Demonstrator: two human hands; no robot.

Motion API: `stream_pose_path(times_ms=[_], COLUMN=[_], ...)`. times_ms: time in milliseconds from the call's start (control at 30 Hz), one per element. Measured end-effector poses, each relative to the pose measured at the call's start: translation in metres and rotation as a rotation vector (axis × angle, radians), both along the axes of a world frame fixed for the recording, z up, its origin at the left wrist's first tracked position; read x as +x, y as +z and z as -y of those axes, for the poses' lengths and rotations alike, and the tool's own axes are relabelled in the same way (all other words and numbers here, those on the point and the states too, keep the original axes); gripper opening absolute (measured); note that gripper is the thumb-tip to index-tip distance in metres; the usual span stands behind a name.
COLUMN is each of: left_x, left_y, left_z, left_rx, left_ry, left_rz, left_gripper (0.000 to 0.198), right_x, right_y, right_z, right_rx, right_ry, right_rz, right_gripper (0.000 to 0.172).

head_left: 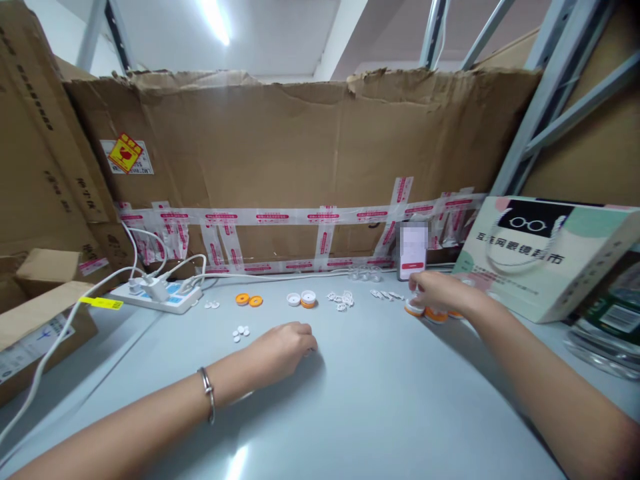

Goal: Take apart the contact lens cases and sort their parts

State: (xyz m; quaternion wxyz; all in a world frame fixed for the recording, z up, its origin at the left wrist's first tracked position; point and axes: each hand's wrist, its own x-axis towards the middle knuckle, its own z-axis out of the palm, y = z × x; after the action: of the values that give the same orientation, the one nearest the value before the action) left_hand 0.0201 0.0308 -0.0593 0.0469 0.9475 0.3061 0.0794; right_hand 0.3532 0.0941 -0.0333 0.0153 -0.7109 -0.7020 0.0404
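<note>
My left hand (289, 347) is over the middle of the grey-blue table with its fingers curled in; whatever they may hold is hidden. At the back right, my right hand (440, 292) has its fingers bent down onto a round white-and-orange piece (414, 309). More orange round pieces (436, 316) lie under that hand, partly covered by it. Between the hands are small white parts (342, 301) in a loose group and thin white pieces (387, 295) in a row. A white ring (293, 299) lies beside an orange-and-white round piece (308, 299).
Two orange discs (249, 301), small white discs (241, 333) and a power strip (157, 295) lie left. Clear round pieces (365, 274) and a phone (413, 250) are at the cardboard wall (280, 147). A paper bag (543, 257) and large bottle (610, 320) stand right.
</note>
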Motion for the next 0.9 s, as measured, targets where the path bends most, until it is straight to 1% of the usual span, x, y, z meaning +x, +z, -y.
stream_pose_path(times_ms=[67,133,200,267,300,333,400,500,633,733,900], left_x=[-0.007,-0.021,-0.045,-0.075,-0.091,-0.106,-0.130,-0.151,-0.158,-0.158,-0.154], left_y=[0.014,0.033,0.053,0.067,0.070,0.072,0.069,0.057,0.046,0.044,0.043], left_z=[-0.008,-0.020,-0.035,-0.050,-0.056,-0.062,-0.072,-0.082,-0.090,-0.092,-0.091], left_rx=[-0.016,-0.013,0.001,-0.032,-0.053,-0.079,-0.110,-0.128,-0.120,-0.131,-0.142], left_ry=[0.093,0.256,0.459,0.557,0.604,0.648,0.731,0.816,0.847,0.843,0.827], left_rz=[-0.024,-0.066,-0.153,-0.218,-0.252,-0.287,-0.344,-0.404,-0.437,-0.449,-0.456], left_gripper=[0.028,0.029,0.028,0.022,0.021,0.023,0.025,0.027,0.030,0.031,0.030], right_x=[-0.006,-0.012,-0.018,-0.024,-0.028,-0.032,-0.043,-0.061,-0.081,-0.088,-0.097], right_y=[0.001,0.004,0.008,0.013,0.015,0.017,0.019,0.019,0.014,0.009,0.003], right_z=[0.002,0.006,0.011,0.019,0.023,0.027,0.036,0.048,0.055,0.057,0.057], right_rx=[-0.030,-0.048,-0.064,-0.096,-0.117,-0.140,-0.175,-0.185,-0.161,-0.148,-0.148], right_ry=[0.013,0.043,0.076,0.141,0.192,0.249,0.368,0.476,0.565,0.600,0.600], right_rz=[0.005,0.003,-0.006,-0.037,-0.062,-0.088,-0.146,-0.221,-0.312,-0.373,-0.436], right_gripper=[0.019,0.019,0.018,0.018,0.018,0.018,0.019,0.019,0.016,0.015,0.014])
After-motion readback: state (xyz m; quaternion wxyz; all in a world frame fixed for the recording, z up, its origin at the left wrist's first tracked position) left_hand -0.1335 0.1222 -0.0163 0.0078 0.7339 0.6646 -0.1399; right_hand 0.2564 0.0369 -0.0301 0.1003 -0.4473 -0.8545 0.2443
